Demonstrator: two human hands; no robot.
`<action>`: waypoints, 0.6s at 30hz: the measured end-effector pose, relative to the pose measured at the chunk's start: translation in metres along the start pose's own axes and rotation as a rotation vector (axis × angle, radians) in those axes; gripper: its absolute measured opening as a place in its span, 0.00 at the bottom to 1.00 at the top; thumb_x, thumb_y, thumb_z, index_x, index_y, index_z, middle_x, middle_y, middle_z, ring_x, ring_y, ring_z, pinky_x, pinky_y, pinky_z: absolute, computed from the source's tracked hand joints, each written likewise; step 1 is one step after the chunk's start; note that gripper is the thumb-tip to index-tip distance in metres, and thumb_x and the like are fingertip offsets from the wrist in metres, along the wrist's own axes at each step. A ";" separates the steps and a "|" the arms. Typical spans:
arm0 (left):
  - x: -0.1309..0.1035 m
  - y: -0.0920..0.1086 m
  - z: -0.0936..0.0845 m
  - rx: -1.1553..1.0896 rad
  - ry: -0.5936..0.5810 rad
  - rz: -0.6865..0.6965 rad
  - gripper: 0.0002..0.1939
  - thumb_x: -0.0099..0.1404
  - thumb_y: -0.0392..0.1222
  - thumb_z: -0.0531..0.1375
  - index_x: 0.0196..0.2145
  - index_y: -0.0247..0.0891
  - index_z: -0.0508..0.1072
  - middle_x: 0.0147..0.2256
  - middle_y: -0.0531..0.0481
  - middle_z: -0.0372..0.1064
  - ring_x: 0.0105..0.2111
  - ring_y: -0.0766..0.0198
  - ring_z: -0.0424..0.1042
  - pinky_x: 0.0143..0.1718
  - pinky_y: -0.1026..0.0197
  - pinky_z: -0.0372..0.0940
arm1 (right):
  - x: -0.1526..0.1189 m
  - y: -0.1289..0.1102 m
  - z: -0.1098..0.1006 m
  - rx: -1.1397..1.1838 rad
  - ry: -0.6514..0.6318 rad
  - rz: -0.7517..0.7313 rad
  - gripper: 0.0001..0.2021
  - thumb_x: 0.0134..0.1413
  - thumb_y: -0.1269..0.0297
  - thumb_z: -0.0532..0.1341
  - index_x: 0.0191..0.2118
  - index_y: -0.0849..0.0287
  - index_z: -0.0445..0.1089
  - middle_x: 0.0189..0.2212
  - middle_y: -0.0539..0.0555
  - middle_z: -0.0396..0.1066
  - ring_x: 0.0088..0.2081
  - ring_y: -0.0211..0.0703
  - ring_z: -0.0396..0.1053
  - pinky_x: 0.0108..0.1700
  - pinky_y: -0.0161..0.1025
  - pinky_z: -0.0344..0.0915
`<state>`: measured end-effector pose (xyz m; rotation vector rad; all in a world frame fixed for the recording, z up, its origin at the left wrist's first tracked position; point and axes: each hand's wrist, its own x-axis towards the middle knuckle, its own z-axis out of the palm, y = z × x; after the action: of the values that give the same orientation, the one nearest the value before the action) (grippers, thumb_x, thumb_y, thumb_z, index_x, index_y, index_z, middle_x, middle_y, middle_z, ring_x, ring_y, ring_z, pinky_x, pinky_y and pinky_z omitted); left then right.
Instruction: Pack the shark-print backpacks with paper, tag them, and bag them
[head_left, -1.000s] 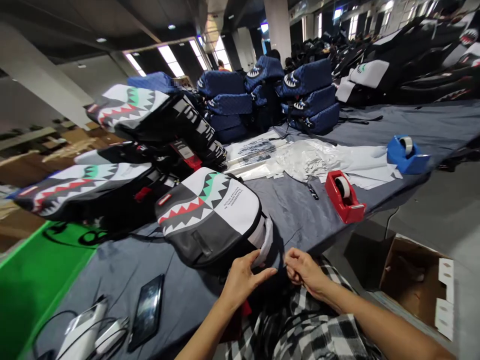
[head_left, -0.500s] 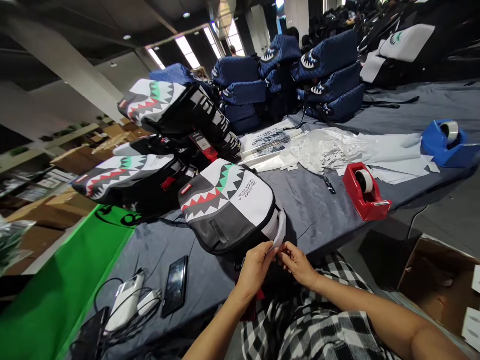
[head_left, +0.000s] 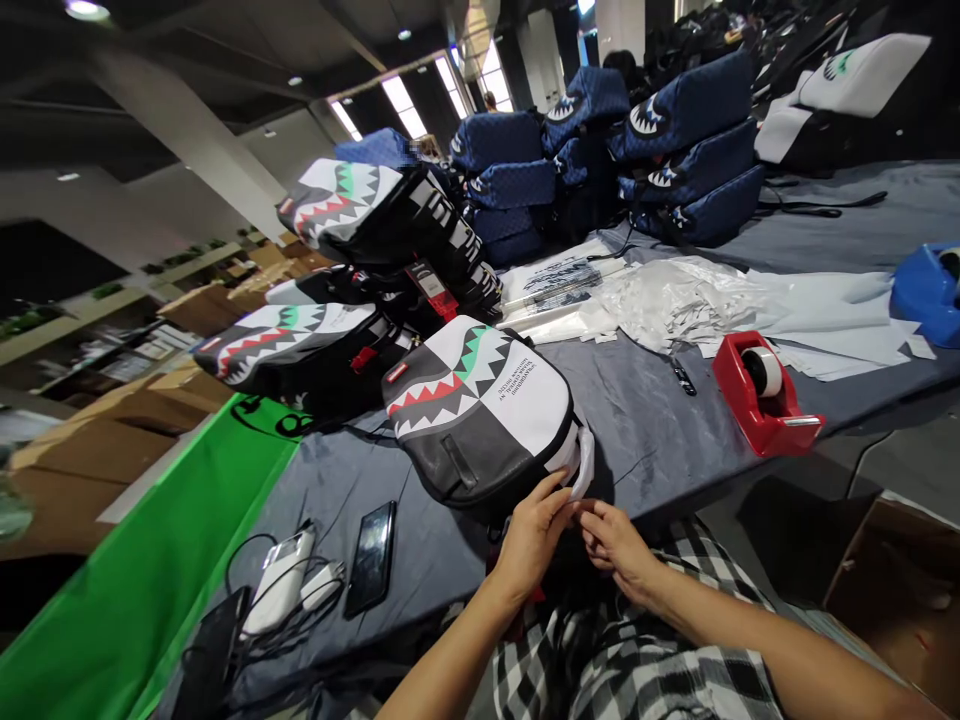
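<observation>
The left forearm (head_left: 459, 640) rises from the near edge, slanting far and right; the right forearm (head_left: 724, 618), bare too, slants in from the near right. The left hand (head_left: 532, 530) has its thumb and forefinger drawn together, the right hand (head_left: 611, 545) its fingers curled. Their fingertips nearly meet; their exact grip is hidden.

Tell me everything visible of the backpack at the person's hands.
The backpack lies front-up on the grey cloth. Its leather-like front has white and grey panels, a toothed red-and-green band, red label, lettering and dark strip. The left hand seems to pinch the white loop at its near end, the right hand close beside.
</observation>
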<state>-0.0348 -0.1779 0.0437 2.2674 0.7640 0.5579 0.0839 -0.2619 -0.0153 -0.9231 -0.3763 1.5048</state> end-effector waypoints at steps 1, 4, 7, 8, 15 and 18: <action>0.000 -0.002 0.001 0.001 0.010 0.016 0.12 0.70 0.41 0.55 0.41 0.39 0.79 0.57 0.40 0.71 0.48 0.57 0.77 0.49 0.58 0.72 | -0.005 -0.001 0.000 0.095 -0.040 0.034 0.23 0.45 0.49 0.71 0.39 0.57 0.66 0.19 0.39 0.57 0.16 0.25 0.42 0.17 0.26 0.35; -0.001 -0.007 0.002 -0.008 0.042 0.041 0.12 0.69 0.39 0.57 0.47 0.40 0.77 0.56 0.41 0.72 0.53 0.56 0.74 0.55 0.55 0.69 | -0.009 -0.006 -0.001 0.368 -0.188 0.131 0.19 0.44 0.59 0.73 0.38 0.57 0.67 0.18 0.38 0.54 0.16 0.26 0.39 0.16 0.24 0.35; -0.002 -0.008 -0.001 -0.025 0.065 -0.019 0.21 0.66 0.40 0.60 0.57 0.41 0.70 0.55 0.44 0.73 0.52 0.58 0.74 0.54 0.55 0.69 | -0.002 -0.009 -0.001 0.529 -0.354 0.194 0.16 0.48 0.63 0.71 0.26 0.59 0.62 0.16 0.37 0.47 0.16 0.25 0.34 0.15 0.23 0.37; -0.002 -0.007 -0.003 -0.031 0.061 -0.051 0.23 0.65 0.40 0.61 0.58 0.41 0.69 0.54 0.44 0.73 0.50 0.59 0.75 0.53 0.56 0.70 | 0.002 -0.009 -0.001 0.549 -0.394 0.197 0.18 0.50 0.63 0.69 0.23 0.59 0.58 0.15 0.37 0.45 0.16 0.25 0.33 0.15 0.23 0.38; 0.000 0.001 -0.005 0.102 -0.125 -0.007 0.16 0.72 0.41 0.53 0.54 0.41 0.73 0.38 0.48 0.79 0.36 0.61 0.78 0.41 0.62 0.72 | 0.004 -0.023 -0.019 0.044 -0.158 -0.038 0.09 0.53 0.59 0.66 0.34 0.56 0.66 0.15 0.38 0.50 0.13 0.28 0.39 0.14 0.27 0.42; -0.004 -0.003 0.008 0.313 -0.015 0.157 0.18 0.73 0.39 0.49 0.55 0.34 0.72 0.40 0.40 0.79 0.38 0.56 0.79 0.43 0.55 0.73 | -0.013 -0.034 -0.028 -0.590 0.121 -0.470 0.11 0.58 0.56 0.62 0.45 0.52 0.69 0.22 0.46 0.67 0.20 0.38 0.64 0.22 0.34 0.63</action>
<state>-0.0339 -0.1824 0.0353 2.6349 0.7103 0.5224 0.1259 -0.2764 -0.0047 -1.2697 -0.9105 0.9075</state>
